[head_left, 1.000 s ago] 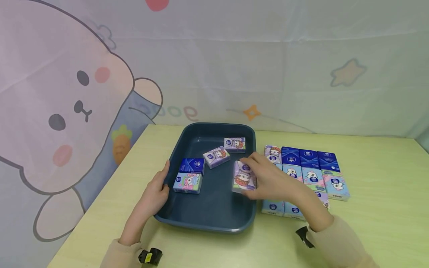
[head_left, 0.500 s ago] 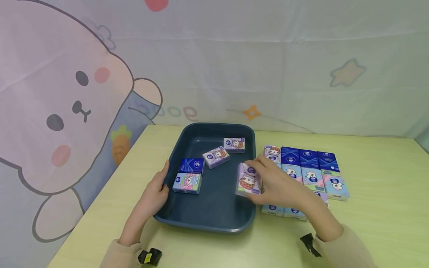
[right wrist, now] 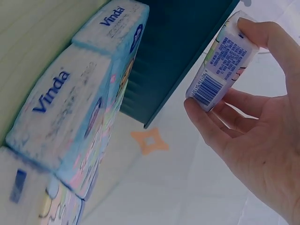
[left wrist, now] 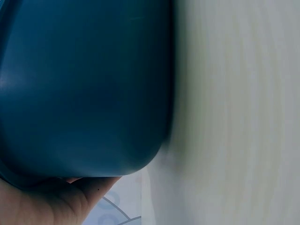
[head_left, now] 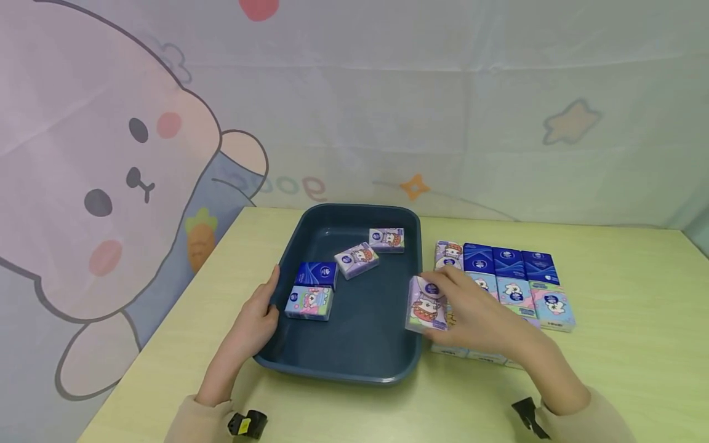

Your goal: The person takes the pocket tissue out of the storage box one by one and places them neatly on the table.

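Observation:
My right hand [head_left: 471, 314] pinches a purple tissue pack [head_left: 426, 304] between thumb and fingers, above the right rim of a dark blue plastic tub [head_left: 360, 344]. In the right wrist view the pack's barcoded side [right wrist: 222, 63] faces the camera. My left hand [head_left: 255, 320] grips the tub's left rim; in the left wrist view it sits by the tub's wall [left wrist: 89, 93]. Inside the tub lie two purple packs, one [head_left: 357, 259] tilted and one [head_left: 386, 240] at the back right, plus a dark blue pack [head_left: 317, 275] beside a pink-and-green pack [head_left: 309, 303].
Right of the tub, rows of tissue packs lie side by side, with dark blue ones [head_left: 509, 263] at the back and light blue ones [head_left: 552, 304] in front. My right hand hides some of them. A printed curtain [head_left: 388, 111] hangs behind the pale table [head_left: 626, 320].
My right hand has moved right and slightly nearer with the purple tissue pack, from over the tub's inside to over its right rim. The left hand and tub have stayed put.

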The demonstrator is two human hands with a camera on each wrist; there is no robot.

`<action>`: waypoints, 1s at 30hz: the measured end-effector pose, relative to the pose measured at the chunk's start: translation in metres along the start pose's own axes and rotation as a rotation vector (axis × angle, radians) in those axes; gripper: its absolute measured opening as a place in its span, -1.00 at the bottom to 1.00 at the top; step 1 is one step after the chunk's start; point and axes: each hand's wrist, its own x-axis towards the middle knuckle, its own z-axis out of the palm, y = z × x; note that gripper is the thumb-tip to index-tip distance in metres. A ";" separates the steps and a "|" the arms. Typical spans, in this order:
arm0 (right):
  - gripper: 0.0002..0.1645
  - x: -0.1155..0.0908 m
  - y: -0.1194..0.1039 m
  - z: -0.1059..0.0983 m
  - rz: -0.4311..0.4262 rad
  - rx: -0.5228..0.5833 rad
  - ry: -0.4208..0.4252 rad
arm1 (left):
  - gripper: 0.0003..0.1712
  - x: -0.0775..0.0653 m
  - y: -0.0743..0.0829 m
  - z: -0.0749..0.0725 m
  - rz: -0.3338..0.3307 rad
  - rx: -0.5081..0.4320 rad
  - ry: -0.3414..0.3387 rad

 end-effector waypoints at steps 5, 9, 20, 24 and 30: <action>-0.02 -0.007 0.004 -0.004 -0.004 -0.028 0.009 | -0.20 0.000 0.000 0.000 0.000 -0.002 0.002; 0.00 -0.014 0.010 -0.004 -0.016 -0.059 0.011 | -0.21 0.000 0.000 0.000 0.000 -0.002 0.001; 0.01 -0.028 0.023 -0.005 0.059 -0.031 -0.038 | -0.21 0.000 0.000 -0.001 0.005 0.001 -0.002; 0.00 -0.031 0.028 -0.005 0.043 -0.064 -0.028 | -0.21 0.000 0.000 -0.001 0.006 -0.003 -0.001; 0.00 -0.037 0.036 -0.004 0.048 -0.073 -0.041 | -0.21 0.000 0.000 -0.001 -0.005 -0.010 -0.005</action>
